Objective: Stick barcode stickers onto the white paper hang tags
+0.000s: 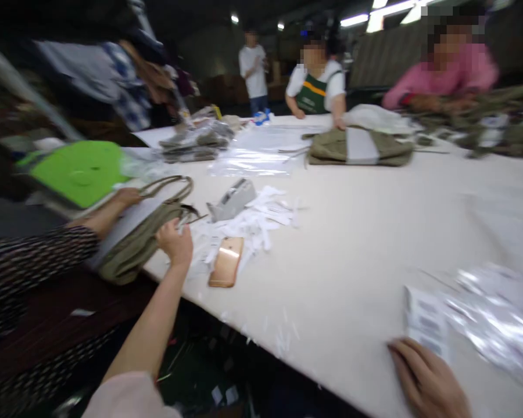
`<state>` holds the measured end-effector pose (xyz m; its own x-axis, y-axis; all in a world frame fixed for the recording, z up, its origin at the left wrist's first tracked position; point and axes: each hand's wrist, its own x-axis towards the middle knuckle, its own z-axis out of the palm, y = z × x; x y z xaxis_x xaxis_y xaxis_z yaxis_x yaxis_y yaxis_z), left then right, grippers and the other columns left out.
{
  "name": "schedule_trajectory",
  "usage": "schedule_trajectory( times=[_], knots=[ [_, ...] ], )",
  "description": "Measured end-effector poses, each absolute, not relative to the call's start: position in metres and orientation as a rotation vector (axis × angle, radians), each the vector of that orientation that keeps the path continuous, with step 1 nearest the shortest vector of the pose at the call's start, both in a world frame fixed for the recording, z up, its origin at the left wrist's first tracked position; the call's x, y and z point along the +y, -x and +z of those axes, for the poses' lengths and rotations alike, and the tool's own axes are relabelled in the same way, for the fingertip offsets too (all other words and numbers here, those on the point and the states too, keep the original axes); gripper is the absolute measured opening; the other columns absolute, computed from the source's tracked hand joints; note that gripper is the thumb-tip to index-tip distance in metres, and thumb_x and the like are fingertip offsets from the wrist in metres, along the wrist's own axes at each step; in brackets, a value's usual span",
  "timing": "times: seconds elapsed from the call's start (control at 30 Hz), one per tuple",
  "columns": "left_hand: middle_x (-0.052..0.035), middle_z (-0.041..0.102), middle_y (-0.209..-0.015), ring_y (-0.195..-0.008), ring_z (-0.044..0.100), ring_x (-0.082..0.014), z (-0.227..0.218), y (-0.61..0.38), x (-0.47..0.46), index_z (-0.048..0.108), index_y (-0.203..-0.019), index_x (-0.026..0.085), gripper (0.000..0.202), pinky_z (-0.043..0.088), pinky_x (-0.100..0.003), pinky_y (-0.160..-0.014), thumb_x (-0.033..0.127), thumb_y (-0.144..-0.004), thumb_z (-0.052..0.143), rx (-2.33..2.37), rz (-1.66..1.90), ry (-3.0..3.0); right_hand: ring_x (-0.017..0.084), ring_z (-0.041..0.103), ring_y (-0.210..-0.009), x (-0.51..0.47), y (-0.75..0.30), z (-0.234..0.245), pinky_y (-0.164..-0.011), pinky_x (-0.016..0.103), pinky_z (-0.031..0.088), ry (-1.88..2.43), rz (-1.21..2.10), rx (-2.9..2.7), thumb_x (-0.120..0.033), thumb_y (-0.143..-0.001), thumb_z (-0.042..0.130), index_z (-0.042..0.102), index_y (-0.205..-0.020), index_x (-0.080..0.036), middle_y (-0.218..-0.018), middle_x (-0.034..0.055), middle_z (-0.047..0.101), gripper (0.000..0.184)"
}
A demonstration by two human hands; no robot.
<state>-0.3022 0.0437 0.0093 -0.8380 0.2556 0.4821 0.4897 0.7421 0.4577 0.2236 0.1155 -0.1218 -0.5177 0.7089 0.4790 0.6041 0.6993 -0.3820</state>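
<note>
Right hand at table edge, left hand on bag

One head-worn camera looks forward and down, tilted, across the white table from its near edge.

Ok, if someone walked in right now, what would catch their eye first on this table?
Probably the bright green round thing at the far left edge, then the rose-gold phone lying flat among white paper slips. Close by, the left hand rests on an olive bag at the table edge, while the right hand presses down beside a printed label sheet.
</note>
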Motion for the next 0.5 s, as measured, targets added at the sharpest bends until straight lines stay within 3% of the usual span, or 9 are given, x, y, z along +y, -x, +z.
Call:
schedule_trajectory(
  times=[0.1, 0.2, 0.37, 0.5],
  knots=[
    [-0.0074, 0.062, -0.107, -0.105, 0.052, -0.0237, -0.009, 0.233, 0.066, 0.058, -0.103, 0.016, 0.032, 0.034, -0.045, -0.097, 0.028, -0.074, 0.057, -2.131, -0.874, 1.217, 0.021, 0.058, -0.085, 0.101, -0.220, -0.097, -0.075, 0.036, 0.050, 1.094, 0.205, -2.343, -0.019, -0.085, 0.041, 0.061, -0.093, -0.019, -0.092, 0.0096, 0.063, 0.021],
    [-0.0031, 0.063, -0.106, -0.104, 0.053, -0.0209, -0.033, 0.132, 0.079, 0.056, -0.108, 0.023, 0.031, 0.039, -0.042, -0.095, 0.024, -0.076, 0.057, -1.845, -0.987, 1.839, 0.019, 0.056, -0.086, 0.107, -0.217, -0.086, -0.076, 0.033, 0.047, 1.147, 0.284, -2.406, -0.013, -0.085, 0.040, 0.060, -0.093, -0.016, -0.093, 0.0089, 0.062, 0.022],
    [-0.0089, 0.061, -0.106, -0.105, 0.053, -0.0208, -0.065, -0.037, 0.080, 0.054, -0.109, 0.018, 0.029, 0.044, -0.035, -0.089, 0.017, -0.081, 0.050, -1.469, -0.929, 2.544, 0.018, 0.055, -0.092, 0.092, -0.250, -0.074, -0.079, 0.032, 0.045, 1.190, 0.191, -2.180, -0.014, -0.084, 0.044, 0.058, -0.100, -0.017, -0.100, 0.0096, 0.061, 0.022],
    [-0.0181, 0.052, -0.120, -0.112, 0.046, -0.0285, -0.084, -0.103, 0.092, 0.047, -0.120, 0.012, 0.049, 0.041, -0.043, -0.089, 0.035, -0.078, 0.056, -1.660, -0.690, 2.659, 0.022, 0.055, -0.093, 0.091, -0.309, -0.072, -0.081, 0.038, 0.044, 1.463, 0.034, -1.903, -0.018, -0.083, 0.045, 0.059, -0.096, -0.016, -0.098, 0.0110, 0.061, 0.019]
  ],
)
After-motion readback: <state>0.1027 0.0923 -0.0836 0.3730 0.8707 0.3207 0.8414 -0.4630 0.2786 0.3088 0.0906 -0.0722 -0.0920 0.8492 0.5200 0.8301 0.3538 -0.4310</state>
